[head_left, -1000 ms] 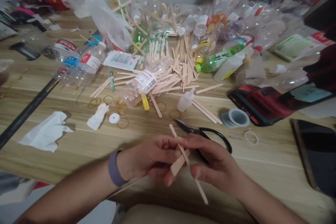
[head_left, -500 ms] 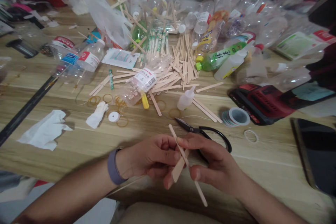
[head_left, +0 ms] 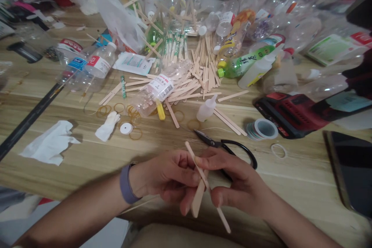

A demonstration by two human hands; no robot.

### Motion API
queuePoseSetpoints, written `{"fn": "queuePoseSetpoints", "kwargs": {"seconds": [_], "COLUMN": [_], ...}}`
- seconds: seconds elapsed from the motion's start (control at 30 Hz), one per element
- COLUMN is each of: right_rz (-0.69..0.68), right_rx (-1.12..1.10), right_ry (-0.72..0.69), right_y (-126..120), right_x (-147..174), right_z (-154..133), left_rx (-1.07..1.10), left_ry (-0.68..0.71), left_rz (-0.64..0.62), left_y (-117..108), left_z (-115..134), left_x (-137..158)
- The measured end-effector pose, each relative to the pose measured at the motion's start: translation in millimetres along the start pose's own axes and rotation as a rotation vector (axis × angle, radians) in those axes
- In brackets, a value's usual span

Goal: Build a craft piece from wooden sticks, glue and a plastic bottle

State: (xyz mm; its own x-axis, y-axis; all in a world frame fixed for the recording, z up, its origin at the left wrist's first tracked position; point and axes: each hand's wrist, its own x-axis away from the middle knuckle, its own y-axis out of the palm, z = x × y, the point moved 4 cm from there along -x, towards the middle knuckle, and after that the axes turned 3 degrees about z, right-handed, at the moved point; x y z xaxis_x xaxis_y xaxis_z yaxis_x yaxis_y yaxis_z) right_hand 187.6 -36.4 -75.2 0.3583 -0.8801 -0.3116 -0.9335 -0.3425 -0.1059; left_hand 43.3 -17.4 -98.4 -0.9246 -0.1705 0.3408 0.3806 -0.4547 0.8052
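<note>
Two flat wooden craft sticks cross each other between my hands, just above the table's front edge. My left hand [head_left: 177,178] pinches the wider craft stick [head_left: 198,198] between thumb and fingers near the crossing. My right hand [head_left: 232,178] grips the narrower craft stick [head_left: 223,219], with fingertips on its upper part and the thumb beside its lower part. That narrow stick slants from upper left to lower right over the wide one. Whether anything binds the two at the crossing is hidden by my fingers. Black-handled scissors [head_left: 235,147] lie just behind my right hand.
Behind the hands lie a small glue bottle [head_left: 207,108], a pile of craft sticks [head_left: 186,89], a clear bottle [head_left: 158,89] and several rubber bands [head_left: 133,114]. At right are a thread spool [head_left: 262,128], a red power tool [head_left: 290,116] and a phone [head_left: 348,170]. Tissues [head_left: 50,143] lie left.
The crossed sticks have turned slightly in my hands; the wide stick's near end has swung down and a little to the right. Both hands keep their hold.
</note>
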Motion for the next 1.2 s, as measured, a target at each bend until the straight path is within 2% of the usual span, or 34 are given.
{"fn": "queuePoseSetpoints", "kwargs": {"seconds": [0.27,0.5,1.0,1.13,1.2], "right_rz": [-0.019,-0.025,-0.02,0.008,0.016], "right_rx": [-0.071,-0.024,-0.028,0.006,0.019], "right_ry": [0.0,0.02,-0.018,-0.041,-0.037], "right_y": [3,3,3,0,-1], "right_x": [-2,-1,-3,0,2], "right_z": [0,1,3,5,5], "left_rx": [-0.013,0.004,-0.075,-0.02,-0.006], "left_ry": [-0.005,0.029,0.053,0.094,0.116], "left_rz": [0.004,-0.014,0.055,0.033,0.06], "left_y": [4,3,-9,-7,-6], "left_z": [3,2,-5,-6,-7], "left_x": [3,2,0,-2,-3]}}
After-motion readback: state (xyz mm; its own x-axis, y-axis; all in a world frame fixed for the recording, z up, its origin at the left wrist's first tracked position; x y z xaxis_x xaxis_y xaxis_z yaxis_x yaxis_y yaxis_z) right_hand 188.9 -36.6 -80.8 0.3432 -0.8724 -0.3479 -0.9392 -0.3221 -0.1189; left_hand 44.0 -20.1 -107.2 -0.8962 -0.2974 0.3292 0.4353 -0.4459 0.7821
